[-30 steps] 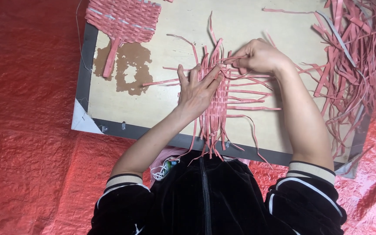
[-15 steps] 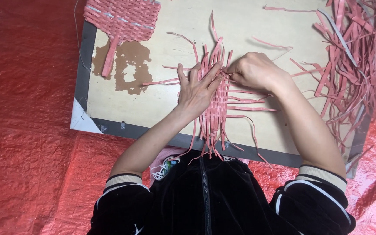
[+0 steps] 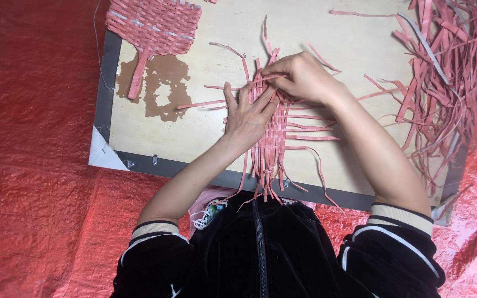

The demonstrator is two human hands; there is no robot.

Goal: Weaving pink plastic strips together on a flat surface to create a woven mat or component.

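Note:
A half-woven mat of pink strips [image 3: 274, 140] lies on a pale board [image 3: 205, 132] in front of me. My left hand [image 3: 247, 116] lies flat on the weave with fingers spread, pressing it down. My right hand [image 3: 299, 77] is curled at the mat's far end, fingertips pinching a pink strip at the top of the weave. Loose strip ends stick out on all sides of the mat.
A finished woven pink piece with a stem [image 3: 153, 27] lies at the board's far left, next to a brown stain [image 3: 158, 88]. A heap of loose pink strips [image 3: 448, 72] covers the right side. A red tarp [image 3: 34, 165] surrounds the board.
My right hand has moved left along the mat's far end, toward the middle of the weave. My left hand has stayed pressed on the mat.

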